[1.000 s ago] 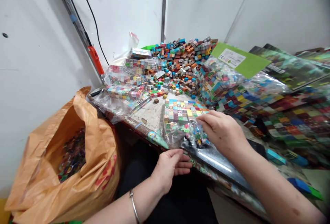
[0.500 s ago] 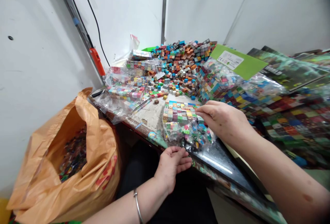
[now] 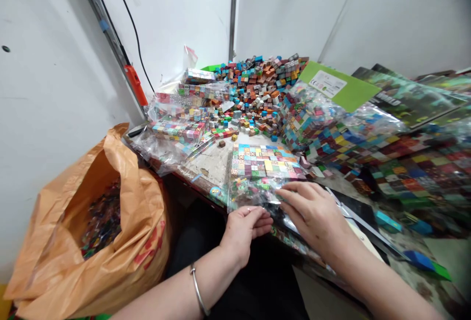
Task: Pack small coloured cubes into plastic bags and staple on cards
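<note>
a clear bag (image 3: 263,176) of patterned cubes (image 3: 263,160) and small pieces (image 3: 250,187) lies at the front edge of the surface (image 3: 217,160), the left hand (image 3: 241,234) by its near end, fingers loosely curled, the right hand (image 3: 311,212) arched beside the pieces; whether either grips cannot be told. loose cubes (image 3: 257,94) heap toward the back corner.

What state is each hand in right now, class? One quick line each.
Left hand: loosely curled at the near edge of the clear bag; grip cannot be told.
Right hand: lightly bent over the bag's near part; thumb hidden, so grip cannot be told.
</note>
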Demonstrator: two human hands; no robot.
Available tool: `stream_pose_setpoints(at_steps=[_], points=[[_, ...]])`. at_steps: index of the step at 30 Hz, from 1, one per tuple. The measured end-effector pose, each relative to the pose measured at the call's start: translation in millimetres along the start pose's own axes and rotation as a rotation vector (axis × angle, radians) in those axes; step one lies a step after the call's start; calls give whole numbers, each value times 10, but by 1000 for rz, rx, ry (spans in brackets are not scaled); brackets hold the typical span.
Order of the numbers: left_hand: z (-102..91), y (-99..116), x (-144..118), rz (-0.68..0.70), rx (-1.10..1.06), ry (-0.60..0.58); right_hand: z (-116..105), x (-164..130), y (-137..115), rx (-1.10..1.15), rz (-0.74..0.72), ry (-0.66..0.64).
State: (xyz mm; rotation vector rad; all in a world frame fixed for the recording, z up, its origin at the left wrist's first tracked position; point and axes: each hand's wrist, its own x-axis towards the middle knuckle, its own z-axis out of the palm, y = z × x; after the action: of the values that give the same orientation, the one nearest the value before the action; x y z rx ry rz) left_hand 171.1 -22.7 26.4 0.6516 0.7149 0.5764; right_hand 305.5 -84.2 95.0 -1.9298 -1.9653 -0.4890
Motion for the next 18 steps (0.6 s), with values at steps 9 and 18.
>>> stream_pose_setpoints(at_steps=[9, 18], points=[[26, 14, -31, 45, 40, -126, 264, -238, -176, -86, 40, -14], [-46, -22, -55, 80, 105, -171, 352, -284, -184, -135, 43, -27]])
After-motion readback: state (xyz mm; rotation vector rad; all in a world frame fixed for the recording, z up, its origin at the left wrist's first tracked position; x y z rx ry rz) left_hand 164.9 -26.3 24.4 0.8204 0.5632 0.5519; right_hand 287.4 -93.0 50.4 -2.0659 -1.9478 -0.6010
